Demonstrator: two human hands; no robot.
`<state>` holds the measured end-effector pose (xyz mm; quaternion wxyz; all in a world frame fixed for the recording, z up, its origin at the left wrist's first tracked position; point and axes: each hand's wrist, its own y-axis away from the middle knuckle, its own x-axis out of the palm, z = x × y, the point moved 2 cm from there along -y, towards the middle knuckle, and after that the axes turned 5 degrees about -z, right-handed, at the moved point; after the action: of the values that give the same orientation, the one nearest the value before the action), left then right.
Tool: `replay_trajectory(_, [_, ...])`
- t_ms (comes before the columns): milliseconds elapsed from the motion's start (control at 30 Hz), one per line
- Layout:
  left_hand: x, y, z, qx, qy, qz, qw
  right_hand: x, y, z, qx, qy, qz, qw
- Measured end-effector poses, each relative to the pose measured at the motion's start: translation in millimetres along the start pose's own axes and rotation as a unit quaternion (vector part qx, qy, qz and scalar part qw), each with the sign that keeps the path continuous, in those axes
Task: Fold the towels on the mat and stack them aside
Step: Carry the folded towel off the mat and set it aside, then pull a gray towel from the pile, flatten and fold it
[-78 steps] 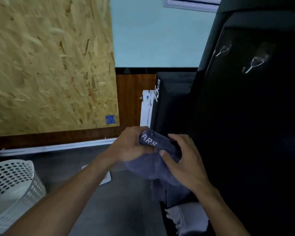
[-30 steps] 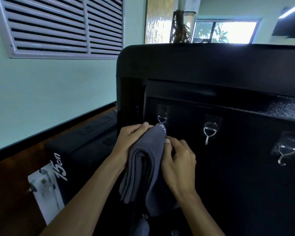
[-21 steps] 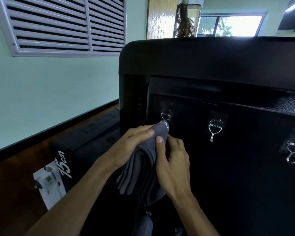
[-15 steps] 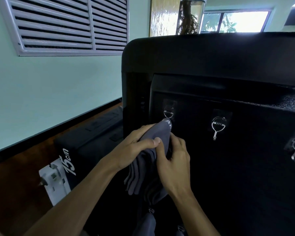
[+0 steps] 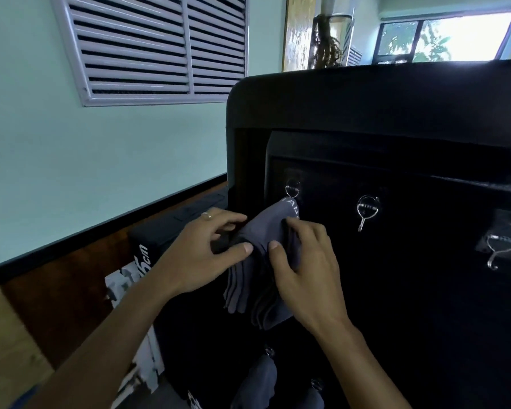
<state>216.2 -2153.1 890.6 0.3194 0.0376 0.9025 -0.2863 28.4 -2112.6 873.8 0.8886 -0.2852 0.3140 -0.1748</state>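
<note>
A folded grey towel (image 5: 260,261) with white lettering hangs by its top corner from a metal hook (image 5: 292,188) on a black panel (image 5: 396,290). My left hand (image 5: 201,255) is at the towel's left edge with fingers stretched out and the thumb tip touching the cloth. My right hand (image 5: 307,267) pinches the towel's right side, fingers curled over its edge and thumb on the front. The towel's folded layers fan out below both hands.
Two bare metal hooks (image 5: 366,212) (image 5: 499,250) stick to the panel further right. Another grey towel (image 5: 257,379) hangs lower down. A black box marked "15cm" (image 5: 143,258) stands at the left, against a wall with a louvred vent (image 5: 160,45).
The towel was lifted from low down up to the hook and its corner now hangs there. My left hand has loosened from a grip to outstretched fingers.
</note>
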Motion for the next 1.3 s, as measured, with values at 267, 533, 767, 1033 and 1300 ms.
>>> replay_trajectory(267, [-13.6, 108.1, -34.4, -0.054, -0.309, -0.048, 0.948, -5.6, 35.4, 26.0, -0.16, -0.042, 0.066, 0.984])
replay_trajectory(533, [50.0, 243.4, -111.3, -0.259, -0.419, -0.078, 0.867, -14.7, 112.8, 14.9, -0.307, -0.131, 0.229, 0.915])
replay_trajectory(767, [136.7, 353.4, -196.5, -0.456, -0.44, -0.097, 0.768, -49.4, 214.7, -9.7, -0.381, -0.161, 0.392, 0.822])
replay_trajectory(1033, [252.2, 451.9, -298.1, -0.572, -0.413, -0.126, 0.697, -133.1, 313.7, -43.1, -0.431, -0.155, 0.492, 0.74])
replay_trajectory(1300, [402.7, 528.5, -399.4, -0.639, -0.358, -0.147, 0.665, -245.8, 413.3, -121.5, -0.442, -0.08, 0.587, 0.674])
